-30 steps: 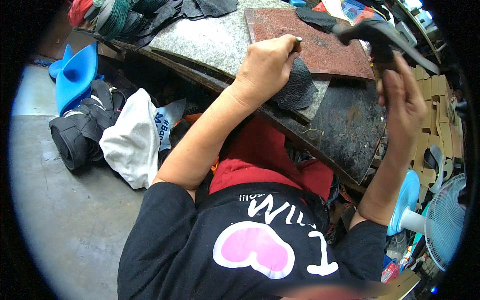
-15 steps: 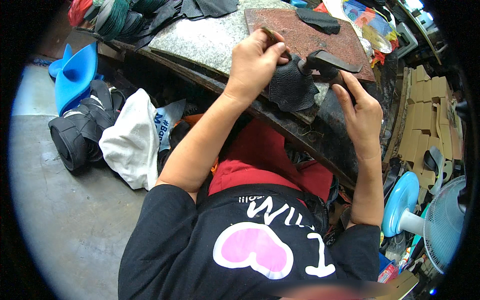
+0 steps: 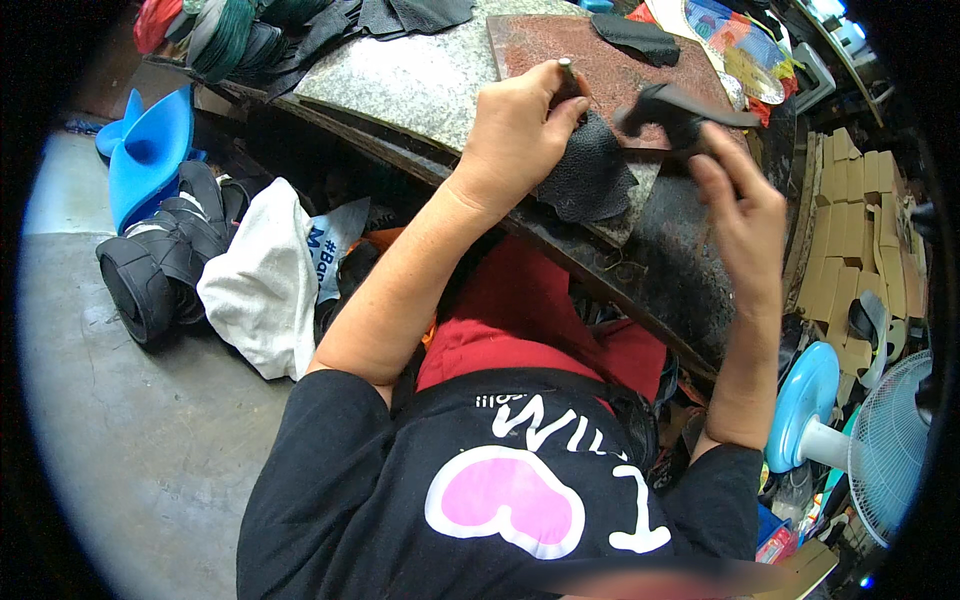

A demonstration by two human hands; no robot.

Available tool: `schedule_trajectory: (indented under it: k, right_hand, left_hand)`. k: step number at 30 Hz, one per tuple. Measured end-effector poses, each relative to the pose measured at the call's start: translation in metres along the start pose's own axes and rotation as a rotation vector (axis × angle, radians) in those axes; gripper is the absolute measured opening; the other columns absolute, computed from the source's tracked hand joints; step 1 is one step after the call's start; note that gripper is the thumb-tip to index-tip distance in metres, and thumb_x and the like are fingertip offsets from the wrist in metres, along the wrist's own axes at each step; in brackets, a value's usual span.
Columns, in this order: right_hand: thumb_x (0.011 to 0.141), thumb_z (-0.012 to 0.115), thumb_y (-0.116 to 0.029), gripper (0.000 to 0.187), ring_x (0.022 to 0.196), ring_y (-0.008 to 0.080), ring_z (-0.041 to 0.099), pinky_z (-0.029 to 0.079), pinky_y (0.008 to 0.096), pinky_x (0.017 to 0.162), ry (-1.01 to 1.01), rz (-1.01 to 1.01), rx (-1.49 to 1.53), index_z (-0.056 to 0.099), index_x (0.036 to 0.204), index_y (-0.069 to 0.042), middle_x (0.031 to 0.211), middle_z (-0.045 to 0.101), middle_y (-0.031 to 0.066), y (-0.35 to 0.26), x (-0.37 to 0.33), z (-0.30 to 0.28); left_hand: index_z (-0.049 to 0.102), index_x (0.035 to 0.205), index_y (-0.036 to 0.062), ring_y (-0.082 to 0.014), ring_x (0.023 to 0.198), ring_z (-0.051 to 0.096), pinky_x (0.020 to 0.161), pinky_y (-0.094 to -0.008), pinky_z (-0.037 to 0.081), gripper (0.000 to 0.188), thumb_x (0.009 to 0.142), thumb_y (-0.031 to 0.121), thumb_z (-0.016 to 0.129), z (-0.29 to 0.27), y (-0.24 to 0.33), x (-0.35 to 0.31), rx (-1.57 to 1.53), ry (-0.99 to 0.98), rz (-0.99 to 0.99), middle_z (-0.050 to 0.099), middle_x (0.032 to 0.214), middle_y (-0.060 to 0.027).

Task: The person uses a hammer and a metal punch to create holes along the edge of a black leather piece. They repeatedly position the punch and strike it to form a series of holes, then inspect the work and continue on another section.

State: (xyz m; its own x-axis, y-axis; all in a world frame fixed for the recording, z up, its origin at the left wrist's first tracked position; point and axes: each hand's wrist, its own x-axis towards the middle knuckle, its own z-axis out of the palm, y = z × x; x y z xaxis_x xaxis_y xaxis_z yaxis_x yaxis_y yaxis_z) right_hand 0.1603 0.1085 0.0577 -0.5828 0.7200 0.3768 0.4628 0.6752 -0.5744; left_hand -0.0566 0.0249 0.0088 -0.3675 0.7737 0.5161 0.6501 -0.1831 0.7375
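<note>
My left hand (image 3: 513, 122) is closed around a slim metal punch (image 3: 566, 66) whose round end sticks up above the fingers. Its lower tip is hidden behind the hand. Beneath and beside that hand lies a piece of black pebbled leather (image 3: 592, 178), partly on the slab and reaching toward the bench's near edge. To the right, my right hand (image 3: 742, 205) grips a dark hammer (image 3: 678, 112), slightly smeared by motion. The hammer head is raised over the slab, apart from the punch.
A reddish-brown slab (image 3: 530, 40) bears another black leather scrap (image 3: 636, 40). A grey stone slab (image 3: 410, 85) adjoins it, with dark leather pieces (image 3: 415, 15) behind. White cloth (image 3: 262, 285) and black rolled strips (image 3: 140, 285) lie at left. A fan (image 3: 890, 450) stands at right.
My right hand and the hammer have moved right, away from the left hand. The punch now stands more upright in my left hand, which has shifted slightly.
</note>
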Motion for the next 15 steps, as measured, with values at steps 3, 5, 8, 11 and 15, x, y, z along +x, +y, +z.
schedule_trajectory:
  k: [3,5,8,11,15]
  right_hand:
    - [0.093,0.063,-0.028,0.035,0.06,0.0094,0.055,0.044,0.0225,0.055,0.266,-0.05,0.383,0.063,0.118,-0.004,0.079,0.065,0.006,-0.021,0.003,-0.033]
    - [0.095,0.06,-0.026,0.033,0.062,0.0091,0.055,0.044,0.022,0.056,0.424,-0.197,0.591,0.063,0.117,-0.002,0.078,0.063,0.0059,-0.025,0.002,-0.041]
    - [0.094,0.061,-0.023,0.032,0.073,0.0113,0.06,0.048,0.0243,0.064,0.142,-0.259,0.363,0.062,0.12,-0.004,0.087,0.066,0.0091,-0.019,-0.003,-0.027]
    - [0.092,0.065,-0.021,0.035,0.093,0.0159,0.064,0.05,0.0293,0.085,0.123,-0.136,-0.003,0.063,0.121,-0.003,0.107,0.068,0.0119,-0.02,-0.001,-0.025]
    - [0.098,0.054,-0.028,0.033,0.064,0.006,0.055,0.043,0.0183,0.054,0.269,-0.231,0.403,0.061,0.12,-0.005,0.079,0.064,0.0072,-0.04,0.005,-0.042]
  left_hand:
    - [0.063,0.096,0.0018,-0.0235,0.073,0.069,0.064,-0.0309,0.052,0.014,0.084,0.007,0.067,0.001,0.001,0.005,0.041,0.019,0.213,0.067,0.081,-0.0147]
    - [0.062,0.093,0.0016,-0.0293,0.073,0.067,0.064,-0.0336,0.052,0.012,0.083,0.007,0.067,0.004,0.002,0.007,0.127,-0.004,0.28,0.066,0.08,-0.0163]
    - [0.06,0.09,0.0021,-0.0349,0.075,0.064,0.064,-0.0378,0.051,0.012,0.082,0.007,0.066,0.008,0.003,0.008,0.21,0.0,0.365,0.064,0.079,-0.0172]
    - [0.06,0.093,0.0027,-0.0349,0.076,0.064,0.065,-0.0389,0.051,0.013,0.082,0.007,0.066,0.007,0.002,0.009,0.211,0.007,0.371,0.064,0.081,-0.017]
    - [0.06,0.093,0.0027,-0.0349,0.076,0.065,0.065,-0.0396,0.051,0.012,0.083,0.006,0.065,0.009,0.002,0.006,0.176,0.029,0.323,0.064,0.081,-0.017]
